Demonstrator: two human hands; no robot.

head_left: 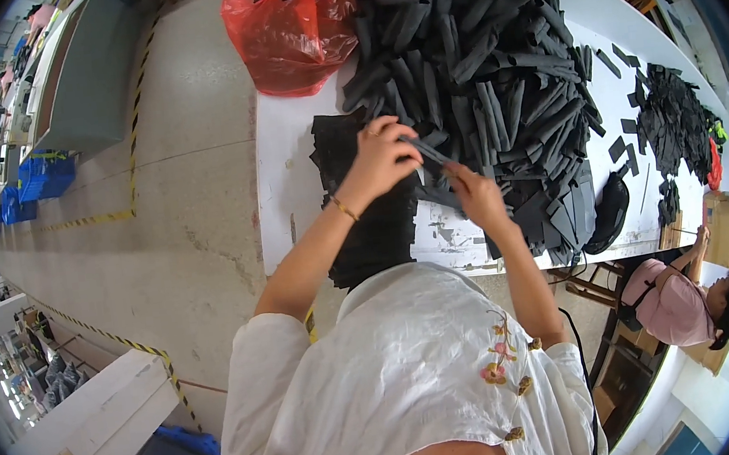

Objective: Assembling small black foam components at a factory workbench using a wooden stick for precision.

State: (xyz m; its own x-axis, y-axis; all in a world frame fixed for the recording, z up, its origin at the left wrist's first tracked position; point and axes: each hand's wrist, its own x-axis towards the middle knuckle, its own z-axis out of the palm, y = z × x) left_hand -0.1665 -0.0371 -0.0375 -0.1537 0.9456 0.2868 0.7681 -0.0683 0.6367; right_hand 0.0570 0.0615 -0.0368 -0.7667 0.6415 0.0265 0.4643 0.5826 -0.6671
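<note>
Between my two hands stretches a dark grey strip (pixel 428 151) of thin, fabric-like sheet, held over the table. My left hand (pixel 386 159) has its fingers bent around the strip's left end. At the other end, my right hand (pixel 477 196) pinches it between thumb and fingers. Beneath my left hand lies a neat stack of dark flat pieces (pixel 373 240) along the table's near left part. Beyond both hands rises a big loose heap of curled dark grey strips (pixel 490 72). Flatter grey pieces (pixel 569 217) lie right of my right hand.
A red plastic bag (pixel 295 35) sits at the white table's (pixel 280 165) far left. To the right are a black rounded item (pixel 609 212) and another dark pile (pixel 677 119). A person in pink (pixel 670 302) is by a cardboard box (pixel 728 225). Blue crates (pixel 46 176) stand left.
</note>
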